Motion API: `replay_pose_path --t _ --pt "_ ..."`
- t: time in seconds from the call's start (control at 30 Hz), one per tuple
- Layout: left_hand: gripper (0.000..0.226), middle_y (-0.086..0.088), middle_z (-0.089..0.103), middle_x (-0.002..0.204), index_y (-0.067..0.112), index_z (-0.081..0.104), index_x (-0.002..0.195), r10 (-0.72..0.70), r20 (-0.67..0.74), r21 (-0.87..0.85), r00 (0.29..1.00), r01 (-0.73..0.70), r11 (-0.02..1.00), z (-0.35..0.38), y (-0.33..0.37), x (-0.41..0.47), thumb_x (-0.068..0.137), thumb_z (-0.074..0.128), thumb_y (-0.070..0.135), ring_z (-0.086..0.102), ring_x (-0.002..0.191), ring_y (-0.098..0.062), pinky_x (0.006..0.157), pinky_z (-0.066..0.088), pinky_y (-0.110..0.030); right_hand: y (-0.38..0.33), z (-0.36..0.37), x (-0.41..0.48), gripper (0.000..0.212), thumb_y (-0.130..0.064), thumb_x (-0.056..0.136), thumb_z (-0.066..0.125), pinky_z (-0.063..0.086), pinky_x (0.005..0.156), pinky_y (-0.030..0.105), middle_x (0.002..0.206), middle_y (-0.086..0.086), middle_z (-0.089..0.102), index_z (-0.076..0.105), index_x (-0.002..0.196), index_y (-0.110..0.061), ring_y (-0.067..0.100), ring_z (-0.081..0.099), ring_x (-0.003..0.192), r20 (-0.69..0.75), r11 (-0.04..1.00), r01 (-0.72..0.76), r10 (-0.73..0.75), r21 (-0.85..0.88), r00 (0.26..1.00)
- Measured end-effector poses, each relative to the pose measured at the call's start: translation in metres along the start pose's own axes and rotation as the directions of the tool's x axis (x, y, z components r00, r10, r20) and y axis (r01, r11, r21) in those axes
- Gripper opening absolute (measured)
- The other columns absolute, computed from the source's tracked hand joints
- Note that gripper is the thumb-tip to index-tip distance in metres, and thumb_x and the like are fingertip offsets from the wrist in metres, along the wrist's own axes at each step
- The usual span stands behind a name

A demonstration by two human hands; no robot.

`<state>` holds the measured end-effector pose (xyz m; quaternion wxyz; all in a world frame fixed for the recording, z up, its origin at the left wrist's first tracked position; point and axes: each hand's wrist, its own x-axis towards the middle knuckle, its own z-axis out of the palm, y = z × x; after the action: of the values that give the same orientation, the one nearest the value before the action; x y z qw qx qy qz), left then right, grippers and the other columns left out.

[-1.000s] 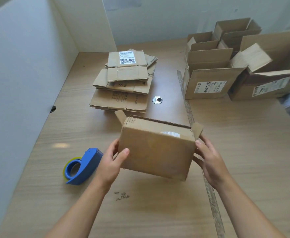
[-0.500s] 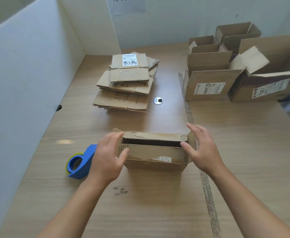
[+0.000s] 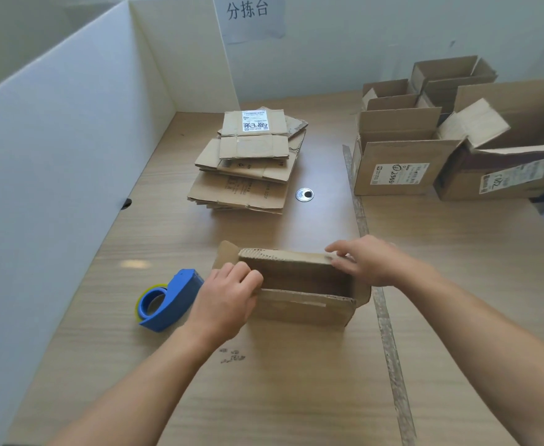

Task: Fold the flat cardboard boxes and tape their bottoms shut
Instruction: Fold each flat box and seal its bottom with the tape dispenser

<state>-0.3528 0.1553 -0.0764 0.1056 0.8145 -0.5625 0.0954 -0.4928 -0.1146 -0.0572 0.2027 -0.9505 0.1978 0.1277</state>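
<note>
A small brown cardboard box (image 3: pixel 302 309) stands on the wooden table (image 3: pixel 296 397) in front of me with its open side up. My left hand (image 3: pixel 224 304) grips its left end, fingers curled over the near flap. My right hand (image 3: pixel 365 259) rests on the far flap at the right end, fingers spread along its edge. A blue tape dispenser (image 3: pixel 167 300) with a yellowish roll lies just left of my left hand. A stack of flat cardboard boxes (image 3: pixel 248 162) sits further back in the middle.
Several folded open boxes (image 3: pixel 399 156) stand at the back right. A round metal grommet (image 3: pixel 304 194) is set in the table beside the stack. A white partition (image 3: pixel 55 156) walls off the left side. A strip of tape (image 3: pixel 383 317) runs along the table seam.
The box was held tilted above the table, closed bottom facing me; it has been turned over and set down open side up. Both hands moved onto its top flaps.
</note>
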Motion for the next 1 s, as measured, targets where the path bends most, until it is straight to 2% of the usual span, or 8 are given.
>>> replay_pose_path --t 0.13,0.27,0.33,0.43,0.53,0.67,0.93,1.0 --pt "0.024 0.011 0.056 0.094 0.023 0.06 0.095 0.043 0.232 -0.23 0.972 0.012 0.973 0.001 0.005 -0.021 0.089 0.049 0.044 0.05 0.083 -0.012 0.069 0.029 -0.013 0.003 0.005 0.009 0.033 -0.047 0.104 0.034 0.047 0.092 0.04 0.121 0.007 0.066 0.055 0.128 -0.039 0.032 0.057 0.114 -0.178 0.986 -0.109 0.13 0.125 0.975" --pt "0.032 0.016 0.059 0.119 0.021 0.072 0.108 -0.107 0.392 -0.484 0.914 0.303 0.821 -0.008 0.009 -0.016 0.099 0.05 0.042 0.048 0.116 -0.002 0.092 0.027 -0.004 0.009 0.013 0.026 0.036 -0.048 0.103 0.037 0.046 0.098 0.045 0.125 0.008 0.066 0.055 0.131 -0.035 0.032 0.052 0.121 -0.197 0.944 -0.19 0.247 0.269 0.949" --pt "0.029 0.009 0.06 0.128 0.021 0.068 0.12 -0.076 0.448 -0.45 0.891 0.299 0.842 -0.01 0.009 -0.009 0.103 0.048 0.032 0.046 0.124 -0.007 0.093 0.024 0.0 0.01 0.017 0.032 0.034 -0.045 0.103 0.038 0.045 0.097 0.044 0.123 0.005 0.067 0.06 0.125 -0.032 0.031 0.051 0.12 -0.207 0.93 -0.22 0.286 0.293 0.935" --pt "0.045 0.014 0.044 0.146 0.035 0.041 0.146 -0.017 0.583 -0.236 0.812 0.19 0.953 -0.003 0.007 -0.011 0.103 0.041 0.046 0.033 0.137 -0.01 0.111 0.022 -0.024 0.01 0.017 0.039 0.031 -0.043 0.101 0.041 0.047 0.091 0.041 0.119 0.005 0.067 0.066 0.116 -0.032 0.031 0.053 0.117 -0.207 0.903 -0.273 0.352 0.332 0.913" --pt "0.047 0.016 0.051 0.133 0.039 0.039 0.139 -0.032 0.534 -0.046 0.845 0.066 0.997 0.012 0.009 -0.02 0.096 0.034 0.057 0.049 0.122 -0.015 0.098 0.033 -0.034 0.008 0.017 0.044 0.03 -0.044 0.1 0.042 0.044 0.086 0.04 0.121 0.007 0.065 0.067 0.114 -0.033 0.032 0.054 0.115 -0.206 0.887 -0.332 0.408 0.322 0.889" --pt "0.04 0.01 0.061 0.095 0.03 0.051 0.111 -0.013 0.363 -0.027 0.932 0.025 0.999 0.032 0.02 -0.025 0.079 0.069 0.046 0.061 0.08 -0.019 0.071 0.046 -0.033 -0.004 0.018 0.043 0.03 -0.039 0.099 0.042 0.04 0.078 0.036 0.122 0.008 0.064 0.065 0.117 -0.033 0.033 0.056 0.114 -0.248 0.876 -0.379 0.454 0.299 0.856" --pt "0.064 0.009 0.056 0.129 0.026 0.051 0.14 0.012 0.366 -0.272 0.931 0.095 0.958 0.008 0.0 -0.02 0.091 0.031 0.062 0.049 0.118 -0.013 0.099 0.041 -0.033 -0.048 0.013 -0.013 0.032 -0.029 0.097 0.054 0.045 0.093 0.039 0.122 0.003 0.063 0.063 0.127 -0.021 0.029 0.055 0.113 -0.565 0.975 0.076 0.057 0.209 0.823" --pt "0.06 0.011 0.059 0.124 0.025 0.057 0.134 -0.01 0.289 -0.309 0.957 0.103 0.945 -0.001 -0.007 -0.018 0.091 0.035 0.06 0.052 0.114 -0.011 0.096 0.044 -0.032 -0.065 0.025 -0.031 0.034 -0.036 0.096 0.054 0.049 0.091 0.04 0.12 -0.002 0.063 0.064 0.125 -0.023 0.024 0.056 0.111 -0.502 0.956 0.193 -0.059 0.221 0.863"
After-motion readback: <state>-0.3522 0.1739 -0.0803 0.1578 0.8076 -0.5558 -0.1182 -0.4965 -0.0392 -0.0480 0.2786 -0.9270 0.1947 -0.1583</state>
